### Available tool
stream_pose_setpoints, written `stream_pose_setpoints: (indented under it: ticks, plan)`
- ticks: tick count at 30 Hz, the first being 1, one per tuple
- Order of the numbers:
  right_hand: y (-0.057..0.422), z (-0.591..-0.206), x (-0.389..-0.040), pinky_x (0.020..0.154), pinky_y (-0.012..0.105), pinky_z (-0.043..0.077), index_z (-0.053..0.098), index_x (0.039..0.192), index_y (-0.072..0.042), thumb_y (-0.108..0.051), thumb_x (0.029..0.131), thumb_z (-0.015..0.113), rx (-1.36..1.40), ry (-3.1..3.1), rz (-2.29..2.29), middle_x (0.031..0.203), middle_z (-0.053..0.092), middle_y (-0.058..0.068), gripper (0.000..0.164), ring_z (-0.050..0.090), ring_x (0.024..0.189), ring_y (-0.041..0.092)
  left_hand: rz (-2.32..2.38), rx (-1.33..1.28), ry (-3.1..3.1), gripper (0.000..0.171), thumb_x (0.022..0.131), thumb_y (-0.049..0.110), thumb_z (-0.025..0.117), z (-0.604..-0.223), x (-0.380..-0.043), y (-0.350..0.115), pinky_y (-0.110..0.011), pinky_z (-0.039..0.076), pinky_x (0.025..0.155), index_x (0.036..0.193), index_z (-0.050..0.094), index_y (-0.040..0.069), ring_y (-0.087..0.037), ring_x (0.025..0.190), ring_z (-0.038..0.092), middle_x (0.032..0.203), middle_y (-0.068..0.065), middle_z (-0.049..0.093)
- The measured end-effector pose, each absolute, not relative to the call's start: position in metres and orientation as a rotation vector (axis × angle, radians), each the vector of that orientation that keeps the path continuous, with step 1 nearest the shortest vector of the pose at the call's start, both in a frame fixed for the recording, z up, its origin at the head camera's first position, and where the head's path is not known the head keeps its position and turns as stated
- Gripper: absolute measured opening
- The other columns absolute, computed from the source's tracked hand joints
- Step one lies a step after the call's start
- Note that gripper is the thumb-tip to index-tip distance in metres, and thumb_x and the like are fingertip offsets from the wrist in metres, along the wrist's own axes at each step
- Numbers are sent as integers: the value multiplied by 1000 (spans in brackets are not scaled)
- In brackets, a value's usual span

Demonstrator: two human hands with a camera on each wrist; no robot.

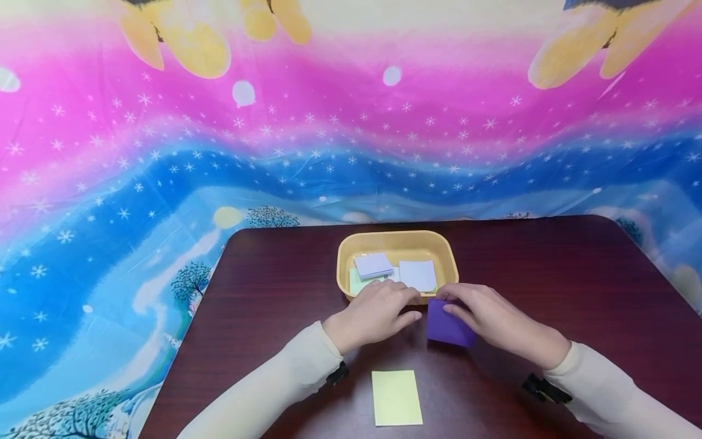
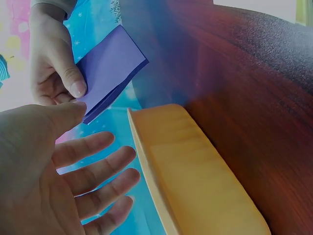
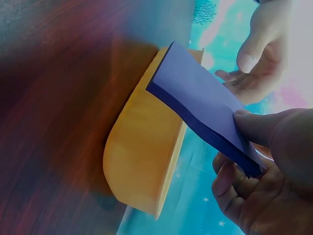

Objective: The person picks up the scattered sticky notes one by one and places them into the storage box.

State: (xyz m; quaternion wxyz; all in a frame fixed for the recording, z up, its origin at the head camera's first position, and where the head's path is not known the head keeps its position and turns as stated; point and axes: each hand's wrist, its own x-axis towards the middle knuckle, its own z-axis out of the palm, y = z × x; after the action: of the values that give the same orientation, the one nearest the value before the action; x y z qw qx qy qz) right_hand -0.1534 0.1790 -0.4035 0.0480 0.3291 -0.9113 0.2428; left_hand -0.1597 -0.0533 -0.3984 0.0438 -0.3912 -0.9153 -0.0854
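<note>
My right hand (image 1: 493,311) pinches a purple sticky note pad (image 1: 448,323) between thumb and fingers, just in front of the bin's near right corner. In the right wrist view the purple pad (image 3: 195,98) shows its thick edge. My left hand (image 1: 378,311) is by the bin's near rim, its fingers spread and holding nothing, close to the pad. The yellow plastic bin (image 1: 342,259) contains white pads (image 1: 374,266) and a pale green pad (image 1: 358,283). On the table nearer me lies a pale yellow sticky note pad (image 1: 397,397).
The dark reddish-brown table (image 1: 263,292) has rounded far corners. Behind it hangs a pink and blue curtain (image 1: 329,134) with snowflakes, meeting the table's far edge. Black straps (image 1: 545,389) sit at both wrists.
</note>
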Motion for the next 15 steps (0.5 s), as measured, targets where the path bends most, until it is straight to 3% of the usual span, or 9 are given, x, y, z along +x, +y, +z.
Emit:
stream_pose_setpoints:
  ticks: [15]
  plan:
    - [180,-392,-159,70,29,51,66,105,-12,-10,85,66,1009,-2720,712,94,66,-8,20,57,81,2,-274,-1177,-2759,37,93,42,51,-393,-164,-57,-29,46,85,116,64,17,-11,96,60,104,5,67]
